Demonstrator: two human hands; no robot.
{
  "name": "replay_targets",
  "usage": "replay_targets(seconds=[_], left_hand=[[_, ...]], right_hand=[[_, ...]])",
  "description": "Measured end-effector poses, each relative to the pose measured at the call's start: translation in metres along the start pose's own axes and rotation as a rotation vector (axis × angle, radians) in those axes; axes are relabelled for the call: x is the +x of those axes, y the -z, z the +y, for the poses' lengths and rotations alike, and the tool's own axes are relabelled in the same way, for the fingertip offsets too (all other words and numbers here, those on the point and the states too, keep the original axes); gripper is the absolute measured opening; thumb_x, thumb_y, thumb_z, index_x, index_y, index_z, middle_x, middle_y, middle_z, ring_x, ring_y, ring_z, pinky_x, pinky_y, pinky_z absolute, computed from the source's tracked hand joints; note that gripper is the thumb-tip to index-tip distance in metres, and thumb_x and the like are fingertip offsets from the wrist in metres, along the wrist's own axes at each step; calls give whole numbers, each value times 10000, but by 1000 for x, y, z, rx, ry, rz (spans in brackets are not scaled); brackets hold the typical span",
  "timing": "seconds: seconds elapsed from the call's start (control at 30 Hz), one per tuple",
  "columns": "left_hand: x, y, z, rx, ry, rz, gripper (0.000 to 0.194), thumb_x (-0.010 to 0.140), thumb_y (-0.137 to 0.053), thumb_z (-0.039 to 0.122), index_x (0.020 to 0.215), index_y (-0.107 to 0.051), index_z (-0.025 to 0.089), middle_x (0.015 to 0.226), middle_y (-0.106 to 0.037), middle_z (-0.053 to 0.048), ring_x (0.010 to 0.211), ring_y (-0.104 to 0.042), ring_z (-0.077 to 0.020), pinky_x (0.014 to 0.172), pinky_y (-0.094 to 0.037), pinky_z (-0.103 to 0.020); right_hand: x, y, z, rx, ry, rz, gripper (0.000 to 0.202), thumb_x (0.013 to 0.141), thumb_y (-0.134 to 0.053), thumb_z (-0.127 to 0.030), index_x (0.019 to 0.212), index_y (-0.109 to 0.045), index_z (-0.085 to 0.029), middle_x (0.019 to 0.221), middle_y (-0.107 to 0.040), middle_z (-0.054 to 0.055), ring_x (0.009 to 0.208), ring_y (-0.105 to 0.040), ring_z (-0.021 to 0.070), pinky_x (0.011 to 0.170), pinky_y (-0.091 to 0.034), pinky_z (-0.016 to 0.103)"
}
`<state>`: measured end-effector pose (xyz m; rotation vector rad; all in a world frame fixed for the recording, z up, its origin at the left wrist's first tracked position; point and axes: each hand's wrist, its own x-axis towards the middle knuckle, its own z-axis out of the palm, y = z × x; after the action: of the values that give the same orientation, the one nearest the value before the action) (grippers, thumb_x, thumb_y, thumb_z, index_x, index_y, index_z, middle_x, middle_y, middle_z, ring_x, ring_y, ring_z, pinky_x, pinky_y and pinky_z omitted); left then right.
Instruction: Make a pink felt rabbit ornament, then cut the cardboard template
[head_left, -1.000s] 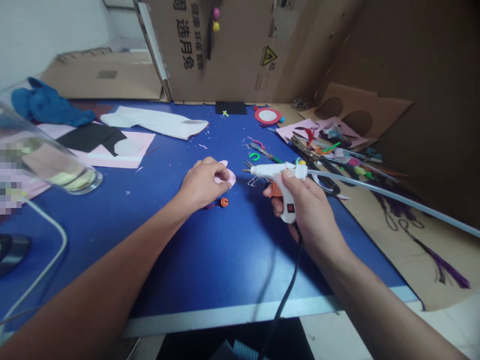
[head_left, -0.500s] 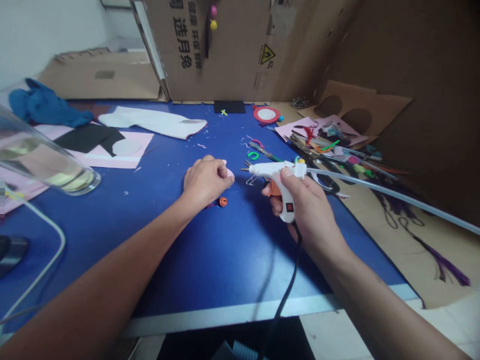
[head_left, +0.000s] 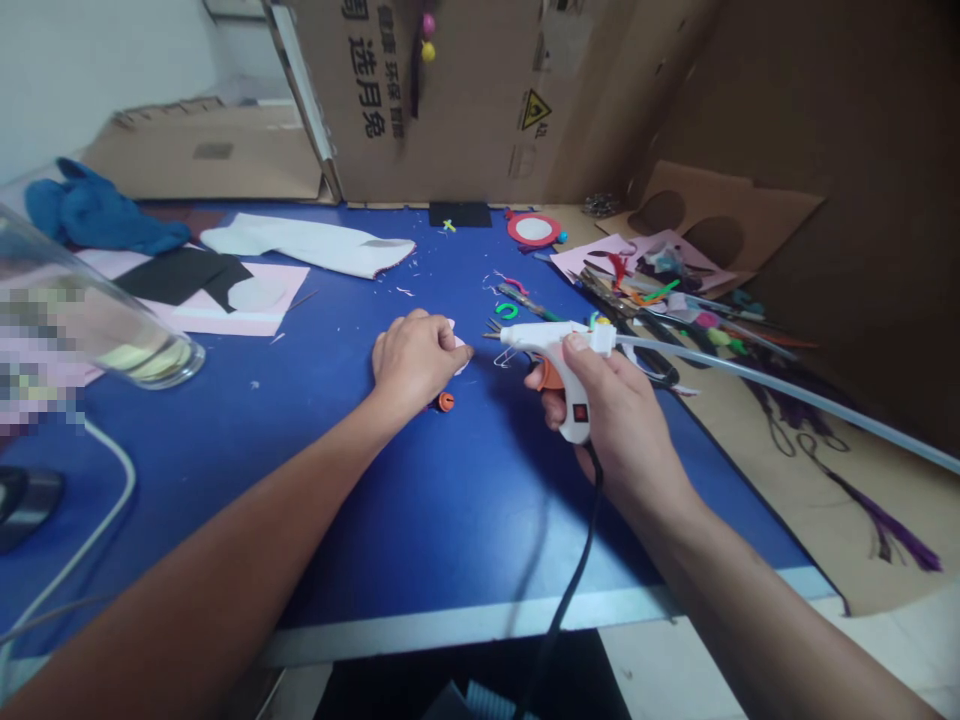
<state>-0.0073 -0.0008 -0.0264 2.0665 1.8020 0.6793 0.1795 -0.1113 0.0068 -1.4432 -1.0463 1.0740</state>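
Observation:
My right hand is wrapped round a white hot glue gun, its fingers at the orange trigger. A long clear glue stick sticks out of its back, and the nozzle points left toward my left hand. That hand is closed, low over the table, on a pale pink piece that it mostly hides. Just below it lies an orange bell, with some dark cord partly under the hand. Near the nozzle are a bent wire stand and a green curved piece.
Pliers and scraps crowd the right side of the blue table. A red-rimmed disc lies at the back. At left are a glass, a white cable and white cloth. The gun's black cord crosses the front edge.
My left hand has shifted very slightly to the right, covering more of the dark cord by the bell. The glue gun stays almost in the same place.

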Motion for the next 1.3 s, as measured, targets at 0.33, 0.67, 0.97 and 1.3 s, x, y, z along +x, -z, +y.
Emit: replay_targets(seconds=[0.33, 0.67, 0.97, 1.3], left_hand=[[11, 10, -25, -292, -42, -172, 87, 784, -762, 225, 860, -721, 220, 869, -744, -20, 784, -678, -205, 744, -539, -340], [9, 12, -29, -141, -189, -151, 104, 776, -788, 245, 862, -729, 238, 1066, -735, -43, 991, -709, -250, 965, -560, -400], [8, 14, -29, -123, -196, -166, 122, 785, -803, 245, 874, -722, 230, 1098, -724, -50, 1036, -703, -253, 984, -549, -399], [8, 14, -27, -86, -204, -174, 160, 778, -821, 264, 915, -744, 234, 1133, -720, -54, 1053, -703, -260, 981, -540, -400]], right_hand=[[3, 3, 3, 18, 36, 13, 654, 973, -608, -813, 865, -767, -188, 563, -576, -2, 400, -420, 110, 336, -263, 255], [3, 3, 4, 14, 29, 8, 659, 984, -598, -814, 867, -775, -190, 563, -572, -3, 389, -405, 104, 340, -254, 258], [3, 3, 2, 12, 34, -3, 664, 989, -591, -816, 865, -771, -188, 566, -567, -7, 389, -403, 100, 339, -266, 249], [3, 2, 3, 23, 51, -1, 662, 971, -610, -825, 846, -758, -192, 561, -573, 2, 431, -451, 116, 369, -297, 247]])
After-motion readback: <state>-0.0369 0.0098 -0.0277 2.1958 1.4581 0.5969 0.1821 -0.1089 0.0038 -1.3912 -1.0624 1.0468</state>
